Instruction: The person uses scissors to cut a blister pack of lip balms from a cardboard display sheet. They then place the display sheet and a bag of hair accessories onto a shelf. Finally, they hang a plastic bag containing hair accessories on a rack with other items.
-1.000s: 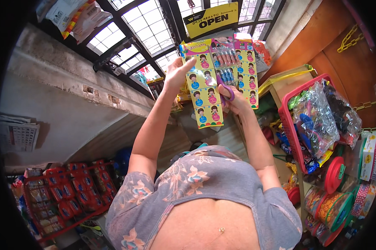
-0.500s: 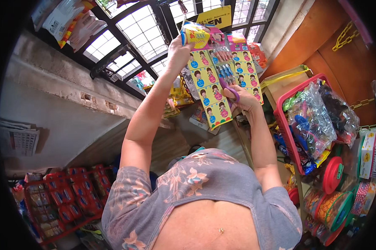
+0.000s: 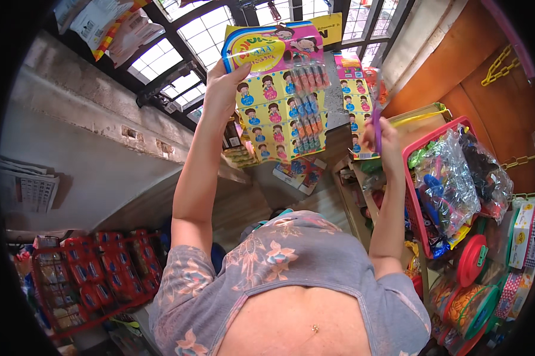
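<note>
Pinched in my left hand (image 3: 220, 89) is the upper left edge of a printed yellow-and-pink card (image 3: 258, 115), held up before the window. Rows of small packs (image 3: 306, 113) in clear plastic run down its right side. My right hand (image 3: 381, 133) is closed on purple scissors (image 3: 376, 113), slightly blurred and pointing upward. Just behind the scissors, a narrower yellow card (image 3: 355, 104) stands upright; whether my right fingers also touch it is unclear.
A red basket (image 3: 414, 196) of bagged goods is at the right, beside a cardboard box (image 3: 421, 113) and spools (image 3: 475, 308). A red wire rack (image 3: 54, 255) stands lower left. A barred window (image 3: 208, 29) is ahead; a printed box (image 3: 299, 174) lies below the cards.
My left hand has moved left with the larger card, opening a gap between it and the narrower card. My right hand and scissors have moved right and turned more upright.
</note>
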Demonstrator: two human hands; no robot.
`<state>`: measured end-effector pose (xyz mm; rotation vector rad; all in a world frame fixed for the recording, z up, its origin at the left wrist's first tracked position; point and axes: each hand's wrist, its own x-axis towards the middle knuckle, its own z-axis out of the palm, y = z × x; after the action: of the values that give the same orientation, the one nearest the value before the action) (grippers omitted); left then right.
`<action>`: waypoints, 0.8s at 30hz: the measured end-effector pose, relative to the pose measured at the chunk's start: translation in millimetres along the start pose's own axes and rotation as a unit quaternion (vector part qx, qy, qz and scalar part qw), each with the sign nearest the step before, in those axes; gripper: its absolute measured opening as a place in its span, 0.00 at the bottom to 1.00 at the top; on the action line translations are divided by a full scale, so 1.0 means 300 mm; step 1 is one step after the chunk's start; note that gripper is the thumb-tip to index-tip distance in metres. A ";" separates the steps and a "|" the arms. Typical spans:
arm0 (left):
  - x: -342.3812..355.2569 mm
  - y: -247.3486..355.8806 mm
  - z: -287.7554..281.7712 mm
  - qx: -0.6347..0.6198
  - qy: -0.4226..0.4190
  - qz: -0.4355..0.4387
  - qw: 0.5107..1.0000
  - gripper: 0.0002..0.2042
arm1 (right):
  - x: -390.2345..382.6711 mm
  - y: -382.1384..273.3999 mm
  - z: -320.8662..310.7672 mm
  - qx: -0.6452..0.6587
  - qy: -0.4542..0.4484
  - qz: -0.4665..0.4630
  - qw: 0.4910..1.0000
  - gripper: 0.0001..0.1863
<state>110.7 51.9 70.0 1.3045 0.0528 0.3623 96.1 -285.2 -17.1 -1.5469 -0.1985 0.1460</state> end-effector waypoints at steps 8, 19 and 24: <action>-0.136 0.116 -0.029 -0.008 -0.011 0.035 0.999 0.12 | 0.303 0.145 0.075 -0.344 0.187 -0.172 0.904 0.14; -0.206 0.175 -0.052 -0.045 0.028 0.089 0.995 0.11 | 0.308 0.144 0.142 -0.029 0.106 -0.179 0.978 0.14; -0.217 0.185 -0.063 -0.015 0.032 0.104 0.994 0.12 | -0.070 -0.179 0.250 0.199 -0.173 -0.058 0.963 0.27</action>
<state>31.7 62.7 106.9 1.2715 -0.0355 0.5812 57.5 -217.7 36.7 -1.0967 -0.5045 0.3435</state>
